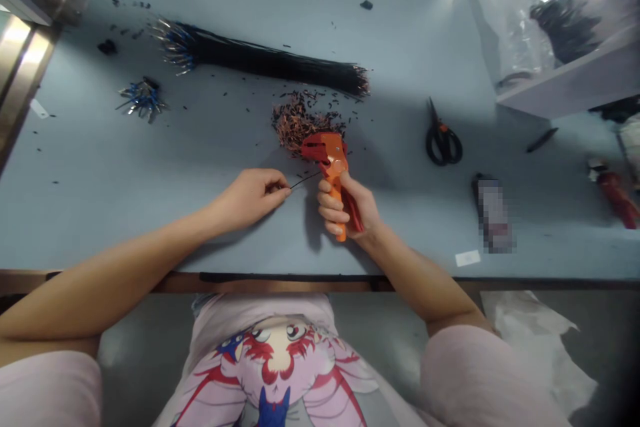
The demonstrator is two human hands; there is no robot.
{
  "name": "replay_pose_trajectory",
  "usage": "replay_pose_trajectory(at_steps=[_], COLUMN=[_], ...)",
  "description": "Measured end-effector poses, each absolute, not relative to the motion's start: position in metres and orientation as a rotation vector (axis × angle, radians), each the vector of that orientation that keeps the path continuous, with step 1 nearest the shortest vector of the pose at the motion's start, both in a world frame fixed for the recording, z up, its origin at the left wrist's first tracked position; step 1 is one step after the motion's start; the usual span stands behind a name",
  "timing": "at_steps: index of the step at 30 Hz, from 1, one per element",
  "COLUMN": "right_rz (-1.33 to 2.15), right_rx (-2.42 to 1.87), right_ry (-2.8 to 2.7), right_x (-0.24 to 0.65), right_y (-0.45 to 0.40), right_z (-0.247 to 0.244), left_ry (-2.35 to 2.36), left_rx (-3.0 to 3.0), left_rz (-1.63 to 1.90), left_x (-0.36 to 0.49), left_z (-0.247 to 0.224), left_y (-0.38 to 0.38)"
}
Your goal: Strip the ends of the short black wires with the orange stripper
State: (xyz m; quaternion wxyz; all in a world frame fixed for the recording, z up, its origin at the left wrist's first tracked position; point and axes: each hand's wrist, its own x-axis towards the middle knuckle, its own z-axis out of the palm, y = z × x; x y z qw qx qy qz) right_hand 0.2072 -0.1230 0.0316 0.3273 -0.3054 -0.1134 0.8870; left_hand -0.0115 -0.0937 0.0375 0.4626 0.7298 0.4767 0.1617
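Note:
My right hand point(345, 207) is wrapped round the handles of an orange and red wire stripper point(334, 152), its head pointing up and left. Between thumb and fingers, my left hand point(255, 197) pinches a thin black wire point(305, 179). That wire runs right to the stripper; whether its end sits inside the jaws I cannot tell. Just beyond the tool lies a heap of stripped copper and black scraps point(293, 121). Further back, a long bundle of black wires point(270, 60) has metal terminals at its left end and bare copper at its right.
A small pile of blue and silver terminals point(144, 99) lies at the left. To the right are black scissors point(443, 140), a blurred-out phone point(495, 213), a white label point(468, 258), a pen point(543, 139) and a red-handled tool point(617, 193). A shelf point(570, 77) with plastic bags stands at back right.

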Motion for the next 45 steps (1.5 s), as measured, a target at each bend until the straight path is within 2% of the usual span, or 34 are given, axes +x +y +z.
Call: replay_pose_trajectory(at_steps=[5, 9, 13, 17, 23, 33, 39, 45], right_rz=[2.249, 2.129, 2.074, 2.124, 2.117, 2.098, 2.277, 2.236], right_rx=[-0.706, -0.690, -0.767, -0.860, -0.828, -0.779, -0.794, -0.754], right_ry=[-0.375, -0.380, -0.370, -0.490, -0.590, -0.606, -0.690, -0.919], right_x=[0.215, 0.218, 0.220, 0.222, 0.220, 0.222, 0.221, 0.225], right_y=[-0.116, -0.115, -0.114, -0.115, -0.117, -0.117, -0.119, -0.121], right_z=[0.035, 0.038, 0.039, 0.040, 0.038, 0.034, 0.033, 0.022], left_ry=[1.186, 1.278, 1.318, 1.281, 0.949, 1.285, 1.248, 1.252], left_rx=[1.782, 1.869, 1.698, 1.512, 1.281, 1.337, 1.312, 1.415], left_rz=[0.398, 0.527, 0.590, 0.531, 0.232, 0.882, 0.798, 0.794], left_x=[-0.017, -0.020, -0.019, -0.017, -0.011, -0.018, -0.016, -0.013], left_z=[0.035, 0.034, 0.039, 0.046, 0.048, 0.036, 0.036, 0.029], left_y=[-0.091, -0.089, -0.089, -0.091, -0.098, -0.079, -0.081, -0.085])
